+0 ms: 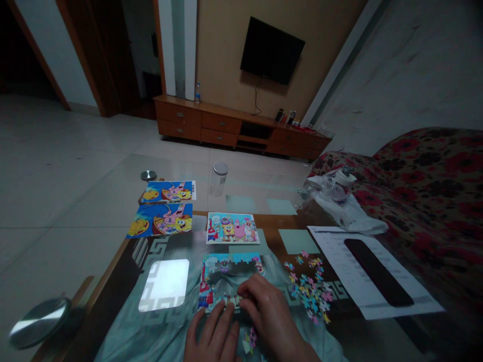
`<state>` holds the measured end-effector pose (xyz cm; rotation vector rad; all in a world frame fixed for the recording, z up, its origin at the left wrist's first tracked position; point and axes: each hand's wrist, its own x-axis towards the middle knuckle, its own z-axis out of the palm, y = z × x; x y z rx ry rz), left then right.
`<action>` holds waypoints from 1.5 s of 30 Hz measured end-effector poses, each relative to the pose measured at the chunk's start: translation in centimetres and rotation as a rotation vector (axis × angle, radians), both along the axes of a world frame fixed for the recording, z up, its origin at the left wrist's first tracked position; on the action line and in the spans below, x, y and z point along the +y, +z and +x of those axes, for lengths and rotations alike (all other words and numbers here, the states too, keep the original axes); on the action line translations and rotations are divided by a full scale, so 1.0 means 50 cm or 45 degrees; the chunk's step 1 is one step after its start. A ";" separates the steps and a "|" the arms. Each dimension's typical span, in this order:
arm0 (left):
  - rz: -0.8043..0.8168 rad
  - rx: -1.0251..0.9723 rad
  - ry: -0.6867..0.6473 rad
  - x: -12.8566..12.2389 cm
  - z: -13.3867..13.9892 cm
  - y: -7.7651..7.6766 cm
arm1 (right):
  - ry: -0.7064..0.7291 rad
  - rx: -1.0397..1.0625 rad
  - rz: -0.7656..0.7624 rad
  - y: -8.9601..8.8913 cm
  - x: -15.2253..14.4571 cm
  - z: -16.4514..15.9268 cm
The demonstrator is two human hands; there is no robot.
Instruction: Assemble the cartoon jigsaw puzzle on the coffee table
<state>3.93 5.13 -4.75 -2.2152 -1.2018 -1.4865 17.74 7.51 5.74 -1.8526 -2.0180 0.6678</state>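
Two hands in: your left hand (216, 334), fingers slightly apart, rests on the near edge of the half-built puzzle (234, 258) on the glass tabletop (271, 259). Probably light but breaks apart easily, so slide, don't lift. Your right hand (267, 309) is curled over it (can't tell if it's pinching anything). Loose pieces (312, 291) look stiff; grab edges.

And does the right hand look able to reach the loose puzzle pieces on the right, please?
Most likely yes. The right hand is at the partly built puzzle, and the loose pieces lie spread just to its right, with nothing visible standing between them.
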 end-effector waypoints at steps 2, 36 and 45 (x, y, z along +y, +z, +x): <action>0.003 -0.001 0.003 -0.001 0.003 0.001 | 0.002 -0.021 0.014 -0.002 -0.003 -0.004; -0.049 0.525 -0.219 0.019 -0.041 0.068 | -0.102 0.262 0.180 0.052 -0.080 0.118; -0.102 0.497 -0.221 0.019 -0.053 0.062 | -0.142 0.221 0.166 0.039 -0.092 0.134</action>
